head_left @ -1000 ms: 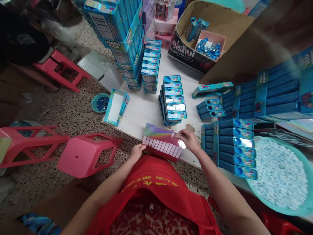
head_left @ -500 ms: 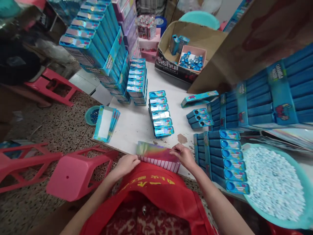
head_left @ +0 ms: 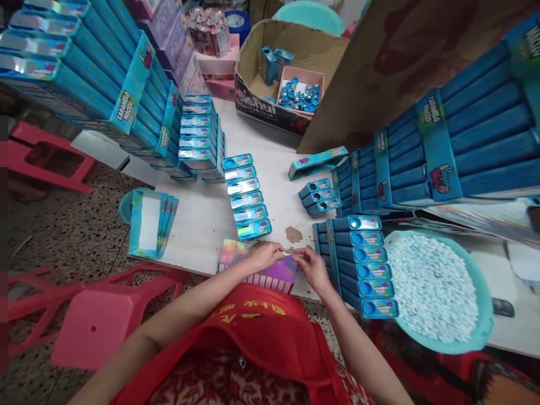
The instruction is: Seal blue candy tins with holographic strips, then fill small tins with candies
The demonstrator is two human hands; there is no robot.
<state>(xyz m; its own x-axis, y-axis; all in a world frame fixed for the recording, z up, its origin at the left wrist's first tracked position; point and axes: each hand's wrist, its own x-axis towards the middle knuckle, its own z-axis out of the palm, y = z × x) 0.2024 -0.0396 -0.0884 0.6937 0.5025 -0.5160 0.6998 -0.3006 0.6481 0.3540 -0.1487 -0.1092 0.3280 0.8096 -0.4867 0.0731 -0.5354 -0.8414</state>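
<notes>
A shiny rainbow-coloured sticker sheet lies at the table's front edge, with a row of pale strips along its near side. My left hand reaches across it, fingertips pinched on a small shiny sticker. Meeting it from the right, my right hand is closed with thumb and finger at the sticker's other end. Just beyond the sheet stands a row of blue tins, several with shiny stickers on their tops.
Stacked packs of blue tins rise at left and right. A turquoise basin of pale blue candies stands at right. Blue trays lie at the left edge. A carton sits at the back, a pink stool on the floor.
My left hand has moved right from the sheet's left corner to meet my right hand. A small sticker now shows between their fingertips. The view has shifted right.
</notes>
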